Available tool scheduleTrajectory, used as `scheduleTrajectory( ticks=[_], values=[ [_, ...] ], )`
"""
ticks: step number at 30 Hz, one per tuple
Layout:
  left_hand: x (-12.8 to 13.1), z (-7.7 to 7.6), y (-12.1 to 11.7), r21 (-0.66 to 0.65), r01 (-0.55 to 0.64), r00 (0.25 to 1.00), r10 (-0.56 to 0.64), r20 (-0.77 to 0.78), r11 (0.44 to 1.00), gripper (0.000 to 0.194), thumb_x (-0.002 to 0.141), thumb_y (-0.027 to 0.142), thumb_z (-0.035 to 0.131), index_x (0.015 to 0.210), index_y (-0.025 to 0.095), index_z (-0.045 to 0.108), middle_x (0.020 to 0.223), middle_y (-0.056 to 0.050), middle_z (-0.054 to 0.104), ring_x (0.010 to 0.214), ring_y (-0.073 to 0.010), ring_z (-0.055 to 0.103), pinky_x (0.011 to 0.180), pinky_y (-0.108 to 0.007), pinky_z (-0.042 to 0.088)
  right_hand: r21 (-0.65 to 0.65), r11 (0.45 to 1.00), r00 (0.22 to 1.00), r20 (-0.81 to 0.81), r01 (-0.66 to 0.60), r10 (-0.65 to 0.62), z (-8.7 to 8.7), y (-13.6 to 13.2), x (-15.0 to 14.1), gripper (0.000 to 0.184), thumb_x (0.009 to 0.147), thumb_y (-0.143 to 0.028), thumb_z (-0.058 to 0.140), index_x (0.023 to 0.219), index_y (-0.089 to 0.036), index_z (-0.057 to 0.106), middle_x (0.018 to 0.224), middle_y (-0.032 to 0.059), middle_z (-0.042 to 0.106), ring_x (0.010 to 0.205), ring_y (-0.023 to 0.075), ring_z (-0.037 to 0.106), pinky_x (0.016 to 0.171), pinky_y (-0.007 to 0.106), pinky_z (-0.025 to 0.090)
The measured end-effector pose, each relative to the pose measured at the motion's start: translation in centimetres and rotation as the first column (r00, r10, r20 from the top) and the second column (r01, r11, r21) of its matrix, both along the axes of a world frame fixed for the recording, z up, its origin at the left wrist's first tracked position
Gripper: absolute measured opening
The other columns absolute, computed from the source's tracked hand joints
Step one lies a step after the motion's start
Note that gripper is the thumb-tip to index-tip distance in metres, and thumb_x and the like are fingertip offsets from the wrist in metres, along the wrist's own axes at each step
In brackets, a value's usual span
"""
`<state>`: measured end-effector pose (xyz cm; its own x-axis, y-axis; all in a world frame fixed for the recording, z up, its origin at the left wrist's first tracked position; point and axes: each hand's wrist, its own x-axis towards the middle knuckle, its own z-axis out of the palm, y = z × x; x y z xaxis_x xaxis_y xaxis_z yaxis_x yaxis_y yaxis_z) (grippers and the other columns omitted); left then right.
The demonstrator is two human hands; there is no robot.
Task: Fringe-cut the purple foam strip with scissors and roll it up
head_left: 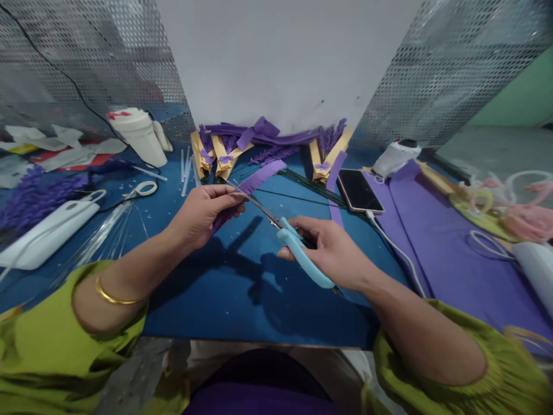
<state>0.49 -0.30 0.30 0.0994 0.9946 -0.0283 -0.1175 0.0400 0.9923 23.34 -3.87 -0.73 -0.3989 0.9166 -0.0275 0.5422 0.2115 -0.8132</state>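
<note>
My left hand (211,210) pinches a purple strip (264,174), whose free end curves up and to the right. In my right hand (330,245) are scissors (307,262) with light blue handles. Their blades reach to the strip right beside my left fingertips; whether they have cut into it I cannot tell. Another purple strip (336,187) lies on the table behind the scissors. Farther back are small bouquets of purple flowers in tan paper, one of them a left bouquet (224,164) and another a right bouquet (322,158). Dark green stems (313,185) lie between them.
A phone (360,190) with a white cable lies at the right, next to large purple sheets (449,230). On the left are a white glue gun-like tool (140,135), clear sticks (185,172), a white power strip-like block (52,230) and purple flower sprigs (37,199). A white panel (285,63) stands behind.
</note>
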Motion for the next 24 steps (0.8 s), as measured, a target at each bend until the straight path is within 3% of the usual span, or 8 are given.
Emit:
scheduleTrajectory(
  ticks=[15,24],
  values=[
    [0.06,-0.15,-0.01,-0.019,-0.021,1.0,0.021,0.008,1.0,0.012,0.065,0.023,0.081,0.068,0.016,0.073,0.061,0.0,0.065,0.058,-0.009,0.055,0.058,-0.02,0.043,-0.048,0.999,0.997,-0.081,-0.009,0.005,0.08,-0.07,-0.04,0.027,0.077,-0.043,0.072,0.087,-0.019,0.066,0.068,-0.0033,0.048,0.061,0.0115,0.038,0.056,0.026,0.031],
    [-0.09,-0.16,0.06,-0.029,-0.014,1.0,0.014,0.024,0.999,0.012,0.065,0.023,0.081,0.07,0.015,0.074,0.06,-0.001,0.065,0.058,-0.0086,0.055,0.057,-0.018,0.042,-0.013,0.999,0.997,-0.075,-0.033,0.032,-0.37,0.06,0.16,0.03,0.078,-0.046,0.071,0.087,-0.018,0.065,0.068,-0.0031,0.049,0.059,0.0112,0.037,0.054,0.026,0.031]
  ],
)
